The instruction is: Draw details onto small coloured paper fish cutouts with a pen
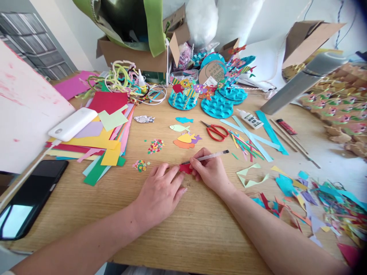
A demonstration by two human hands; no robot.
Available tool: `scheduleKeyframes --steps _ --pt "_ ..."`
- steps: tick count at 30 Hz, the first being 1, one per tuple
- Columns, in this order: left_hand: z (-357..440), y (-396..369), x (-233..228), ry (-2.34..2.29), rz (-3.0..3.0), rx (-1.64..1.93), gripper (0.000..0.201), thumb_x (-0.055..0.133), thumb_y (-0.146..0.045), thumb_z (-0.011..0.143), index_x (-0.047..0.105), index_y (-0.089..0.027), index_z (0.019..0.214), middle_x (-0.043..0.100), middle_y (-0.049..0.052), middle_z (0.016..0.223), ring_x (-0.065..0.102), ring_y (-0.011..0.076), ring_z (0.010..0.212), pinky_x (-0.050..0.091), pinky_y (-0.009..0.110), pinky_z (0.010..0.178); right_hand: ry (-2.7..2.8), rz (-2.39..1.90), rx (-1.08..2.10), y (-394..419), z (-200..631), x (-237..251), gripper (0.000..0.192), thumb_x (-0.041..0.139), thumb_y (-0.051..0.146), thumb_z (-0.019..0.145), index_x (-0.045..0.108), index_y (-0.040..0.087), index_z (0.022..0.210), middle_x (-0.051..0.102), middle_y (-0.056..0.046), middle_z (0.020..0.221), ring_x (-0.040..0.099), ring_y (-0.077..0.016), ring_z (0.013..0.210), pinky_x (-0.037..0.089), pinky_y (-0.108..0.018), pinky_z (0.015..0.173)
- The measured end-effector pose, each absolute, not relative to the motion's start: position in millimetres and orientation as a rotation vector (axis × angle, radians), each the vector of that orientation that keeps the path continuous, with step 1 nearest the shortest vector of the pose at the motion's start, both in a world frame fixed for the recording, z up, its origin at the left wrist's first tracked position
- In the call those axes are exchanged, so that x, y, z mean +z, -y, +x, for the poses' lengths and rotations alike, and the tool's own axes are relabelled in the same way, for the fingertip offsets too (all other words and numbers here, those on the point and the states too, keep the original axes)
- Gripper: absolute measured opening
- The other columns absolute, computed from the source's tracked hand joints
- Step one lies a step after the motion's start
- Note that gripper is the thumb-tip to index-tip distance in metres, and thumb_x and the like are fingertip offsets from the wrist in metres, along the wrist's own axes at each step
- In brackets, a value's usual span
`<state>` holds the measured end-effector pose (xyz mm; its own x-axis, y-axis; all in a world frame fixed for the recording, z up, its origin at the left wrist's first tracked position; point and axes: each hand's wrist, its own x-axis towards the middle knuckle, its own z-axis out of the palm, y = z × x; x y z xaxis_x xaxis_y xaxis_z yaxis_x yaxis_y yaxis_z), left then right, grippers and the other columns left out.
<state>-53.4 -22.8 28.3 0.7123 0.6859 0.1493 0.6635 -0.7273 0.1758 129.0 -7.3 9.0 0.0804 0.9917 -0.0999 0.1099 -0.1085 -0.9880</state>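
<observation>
The left hand lies flat with fingers spread, pinning a small red paper piece to the wooden surface. The right hand grips a pen, tip on the piece; drawing seems underway, calling for steadiness. Beyond lie paper fish and red scissors, well clear.

Light wooden table, white wall behind, grey drawer unit far left, bright daylight
</observation>
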Motion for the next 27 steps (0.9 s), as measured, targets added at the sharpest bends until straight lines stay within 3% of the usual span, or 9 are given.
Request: scheduleKeyframes --steps 27 --pt "-53.3 22.9 28.7 -1.111 2.783 0.310 0.034 0.045 -0.035 0.095 0.057 -0.020 0.123 0.057 0.006 0.123 0.044 0.0278 0.107 0.040 0.044 0.090 1.214 -1.398 1.160 7.2 130.1 6.4 0.022 0.062 0.036 0.081 0.048 0.021 0.074 0.057 0.005 0.050 0.049 -0.0088 0.035 0.038 -0.018 0.032"
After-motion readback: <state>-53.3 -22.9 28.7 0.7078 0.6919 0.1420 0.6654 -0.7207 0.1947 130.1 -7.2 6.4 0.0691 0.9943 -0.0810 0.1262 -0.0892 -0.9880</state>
